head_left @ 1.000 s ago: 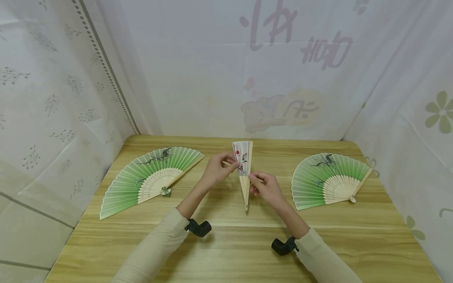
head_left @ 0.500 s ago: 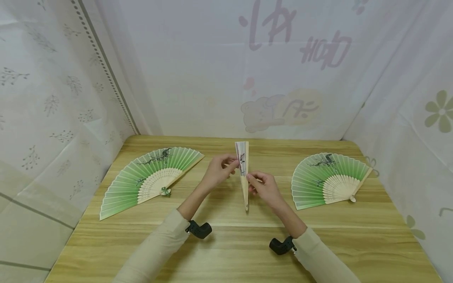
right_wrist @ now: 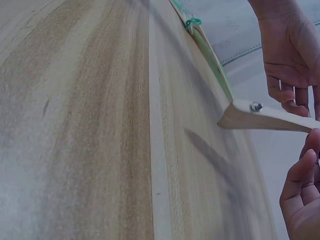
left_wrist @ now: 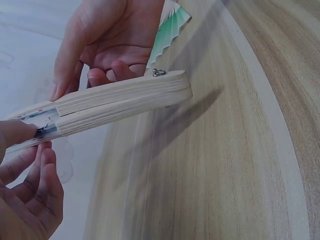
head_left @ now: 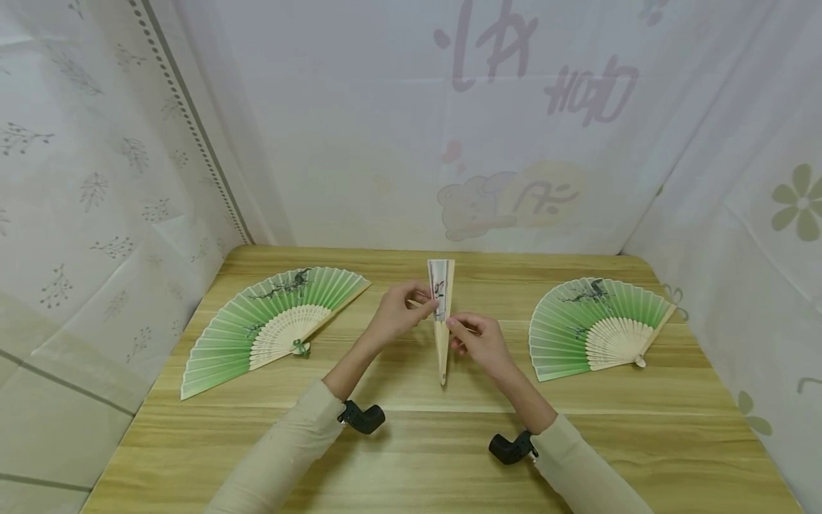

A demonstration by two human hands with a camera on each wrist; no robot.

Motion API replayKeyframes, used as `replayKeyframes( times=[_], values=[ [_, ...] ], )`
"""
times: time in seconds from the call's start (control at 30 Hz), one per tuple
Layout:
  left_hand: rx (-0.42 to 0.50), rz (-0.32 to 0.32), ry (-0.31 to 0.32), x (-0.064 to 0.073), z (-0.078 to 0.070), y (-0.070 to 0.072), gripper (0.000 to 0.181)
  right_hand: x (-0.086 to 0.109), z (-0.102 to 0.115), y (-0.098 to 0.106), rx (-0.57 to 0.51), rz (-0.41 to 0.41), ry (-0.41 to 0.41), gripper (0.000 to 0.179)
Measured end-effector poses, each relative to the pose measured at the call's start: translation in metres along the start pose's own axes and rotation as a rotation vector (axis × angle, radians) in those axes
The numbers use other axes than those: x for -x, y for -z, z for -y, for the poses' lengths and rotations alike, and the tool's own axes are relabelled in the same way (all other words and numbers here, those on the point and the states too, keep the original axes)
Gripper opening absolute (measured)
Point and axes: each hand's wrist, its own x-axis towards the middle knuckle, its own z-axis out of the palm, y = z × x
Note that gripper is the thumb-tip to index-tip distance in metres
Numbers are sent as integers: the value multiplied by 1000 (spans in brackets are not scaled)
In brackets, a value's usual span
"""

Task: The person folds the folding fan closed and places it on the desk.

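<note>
A nearly folded hand fan (head_left: 442,346), with pale wooden ribs and a white leaf printed in red and black, is held up over the middle of the table. My left hand (head_left: 397,310) pinches the leaf at its left side between thumb and fingers. Lower down on the other side, my right hand (head_left: 483,341) pinches the outer rib. The left wrist view shows the fan's stacked ribs (left_wrist: 125,97) lying close together, with a small metal rivet (left_wrist: 158,73) at the pivot end. That end hangs above the tabletop and casts a shadow.
On the wooden table (head_left: 411,457), a spread green fan (head_left: 282,321) with a green ribbon at its pivot lies to the left. Another spread green fan (head_left: 597,328) lies to the right. Printed white curtains (head_left: 359,143) enclose the table at the back and sides.
The fan's leaf has narrowed since a second ago as its folds came together. In the last half second its pivot end has shifted slightly left. Both green fans have stayed put.
</note>
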Motion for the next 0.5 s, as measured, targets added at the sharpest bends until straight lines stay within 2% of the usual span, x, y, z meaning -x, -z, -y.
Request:
replayKeyframes(
  times=[0.23,0.5],
  values=[
    [-32,-8,-10,0,0,0,13,-9,-23,3,-11,-2,-1,23],
    [-68,-17,-21,-2,1,-1,10,-9,-30,4,-21,-20,69,22]
  ],
)
